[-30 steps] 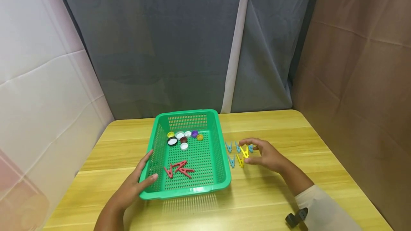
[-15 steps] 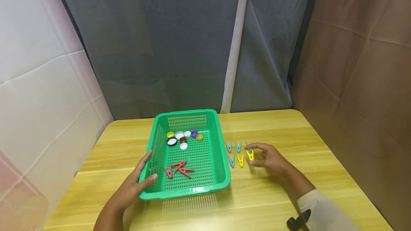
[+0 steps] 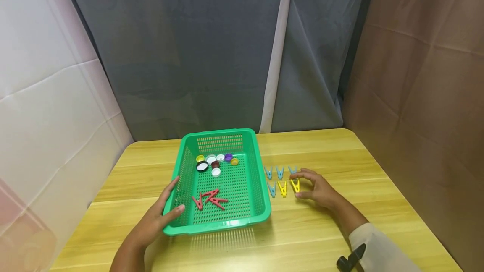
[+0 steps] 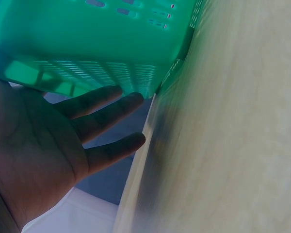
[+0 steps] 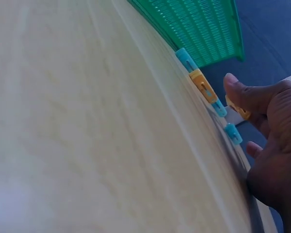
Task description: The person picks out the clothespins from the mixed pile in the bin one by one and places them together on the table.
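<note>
My right hand pinches a yellow clothespin between thumb and fingers, low over the table at the right end of the front row. In the right wrist view that clothespin shows partly behind the thumb. Beside it stand another yellow clothespin and a blue clothespin. Several blue clothespins form a row behind. My left hand rests at the left rim of a green basket, thumb over the rim. Its other fingers stretch out straight along the outside in the left wrist view.
Inside the basket, red clothespins lie in a loose group at the front, and several bottle caps in different colours are gathered at the back. Dark curtains hang behind the wooden table.
My right hand has moved the yellow clothespin rightward and lowered it from over the other clothespins to the right of the other yellow one. The left hand and basket stay put.
</note>
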`<action>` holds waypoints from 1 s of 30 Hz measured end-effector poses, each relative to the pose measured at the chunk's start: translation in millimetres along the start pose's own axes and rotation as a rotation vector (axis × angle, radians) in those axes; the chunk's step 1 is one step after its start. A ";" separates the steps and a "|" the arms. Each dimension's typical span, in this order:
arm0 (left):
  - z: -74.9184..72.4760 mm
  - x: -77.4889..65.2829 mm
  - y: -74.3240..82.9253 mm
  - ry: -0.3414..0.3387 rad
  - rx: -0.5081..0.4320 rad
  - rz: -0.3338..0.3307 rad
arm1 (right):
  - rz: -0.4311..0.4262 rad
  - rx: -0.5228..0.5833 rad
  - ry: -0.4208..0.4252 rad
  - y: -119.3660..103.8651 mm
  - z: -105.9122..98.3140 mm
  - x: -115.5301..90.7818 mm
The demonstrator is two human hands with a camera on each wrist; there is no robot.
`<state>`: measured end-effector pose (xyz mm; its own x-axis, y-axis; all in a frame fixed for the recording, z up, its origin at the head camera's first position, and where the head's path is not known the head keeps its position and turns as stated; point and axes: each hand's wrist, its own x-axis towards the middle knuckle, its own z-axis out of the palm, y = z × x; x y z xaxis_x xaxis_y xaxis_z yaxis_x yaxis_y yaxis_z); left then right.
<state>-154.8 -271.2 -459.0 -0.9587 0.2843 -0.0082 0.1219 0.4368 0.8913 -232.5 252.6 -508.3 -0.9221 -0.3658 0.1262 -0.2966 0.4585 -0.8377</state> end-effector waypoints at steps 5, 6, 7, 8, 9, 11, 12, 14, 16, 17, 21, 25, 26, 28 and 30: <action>-0.4 0.2 0.2 -0.001 -0.001 0.015 | 0.030 -0.013 0.006 3.1 1.3 0.3; -0.4 0.1 0.2 -0.001 -0.002 0.016 | 0.035 -0.019 0.009 3.5 1.4 0.4; -0.4 0.1 0.2 -0.001 -0.002 0.017 | 0.040 -0.028 0.010 3.8 1.6 0.6; -0.5 0.1 0.2 -0.002 -0.003 0.018 | 0.046 -0.029 0.012 3.9 1.8 1.0; -0.4 0.1 0.3 -0.002 -0.004 0.016 | 0.052 -0.035 0.012 4.0 2.0 1.5; -0.3 0.3 0.0 -0.003 -0.005 0.015 | 0.063 -0.052 0.010 3.6 2.9 2.1; -0.3 0.3 -0.2 -0.003 -0.005 0.013 | 0.070 -0.055 0.007 3.5 3.4 2.4; -0.2 0.4 -0.9 -0.006 -0.009 0.009 | 0.079 -0.064 0.001 3.4 4.5 2.9; -0.1 0.4 -1.5 -0.006 -0.009 0.007 | 0.089 -0.079 -0.003 3.3 5.3 2.9; -0.2 0.3 -1.8 -0.006 -0.009 0.007 | 0.089 -0.093 -0.008 3.1 5.6 2.7; -0.4 0.3 -1.8 -0.002 -0.005 0.007 | 0.097 -0.080 -0.004 2.9 5.8 3.1; -0.1 0.2 -1.2 -0.003 -0.008 0.010 | 0.059 -0.044 -0.001 4.0 5.2 3.1; 0.0 0.2 -1.0 -0.004 -0.008 0.011 | 0.041 -0.028 0.002 4.5 5.0 3.0; 0.2 0.2 -0.6 -0.005 -0.009 0.015 | 0.005 -0.003 0.017 5.8 4.5 3.0; 0.3 0.2 -0.2 -0.003 -0.007 0.017 | -0.020 0.037 0.036 6.6 3.8 3.2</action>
<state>-155.0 -271.0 -459.3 -0.9558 0.2941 0.0055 0.1362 0.4260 0.8944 -236.5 251.3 -515.5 -0.9249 -0.3443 0.1615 -0.3058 0.4208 -0.8541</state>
